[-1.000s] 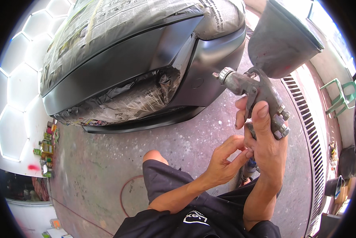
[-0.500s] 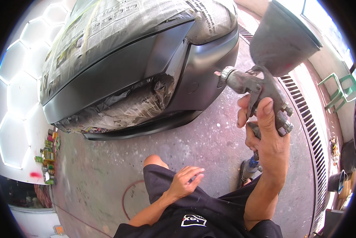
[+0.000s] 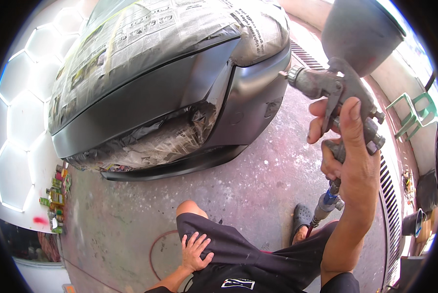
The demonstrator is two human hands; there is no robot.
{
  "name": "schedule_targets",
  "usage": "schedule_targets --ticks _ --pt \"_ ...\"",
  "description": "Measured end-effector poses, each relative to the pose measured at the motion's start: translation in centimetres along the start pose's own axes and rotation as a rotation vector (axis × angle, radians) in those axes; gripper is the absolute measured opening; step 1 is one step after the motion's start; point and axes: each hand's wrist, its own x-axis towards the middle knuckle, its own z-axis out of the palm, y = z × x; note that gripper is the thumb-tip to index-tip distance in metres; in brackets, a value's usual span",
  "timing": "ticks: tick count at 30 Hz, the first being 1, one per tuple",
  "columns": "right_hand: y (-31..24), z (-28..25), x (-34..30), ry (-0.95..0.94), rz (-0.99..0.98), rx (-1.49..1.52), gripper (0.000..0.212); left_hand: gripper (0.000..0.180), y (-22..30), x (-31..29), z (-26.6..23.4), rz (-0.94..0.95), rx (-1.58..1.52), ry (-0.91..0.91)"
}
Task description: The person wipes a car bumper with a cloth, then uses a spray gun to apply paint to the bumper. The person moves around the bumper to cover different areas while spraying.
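My right hand (image 3: 353, 141) is wrapped round the handle of a spray gun (image 3: 326, 85), raised at the right with its nozzle toward the car. A big grey paint cup (image 3: 360, 36) sits on top of the gun, and an air hose fitting (image 3: 326, 204) hangs below the grip. My left hand (image 3: 195, 251) lies on my left thigh with its fingers spread and nothing in it. Ahead is a car's matte dark bumper and panel (image 3: 150, 93), apart from the gun. Newspaper masking (image 3: 131, 44) covers the bodywork above it, and more masking (image 3: 165, 141) fills the lower recess.
A drain grate (image 3: 388, 195) runs along the right. Beyond it stand a green plastic chair (image 3: 416, 115) and a dark bucket (image 3: 412, 223). Several cans (image 3: 57, 198) line the left wall beneath hexagonal lights (image 3: 26, 117). A red hose (image 3: 153, 246) curls over the stained floor (image 3: 126, 210).
My right hand has moved the spray gun right and a little away from the bumper. My left hand has dropped down and left onto my thigh.
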Motion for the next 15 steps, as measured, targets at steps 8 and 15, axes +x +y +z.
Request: schedule_targets --ticks 8,15 --pt "1.3 -0.5 1.1 0.045 0.023 0.045 0.072 0.059 -0.5 -1.1 0.1 0.014 0.011 0.019" --pt "1.2 -0.7 0.2 -0.243 0.006 0.087 0.075 0.060 -0.3 -0.9 0.1 0.007 0.008 0.014"
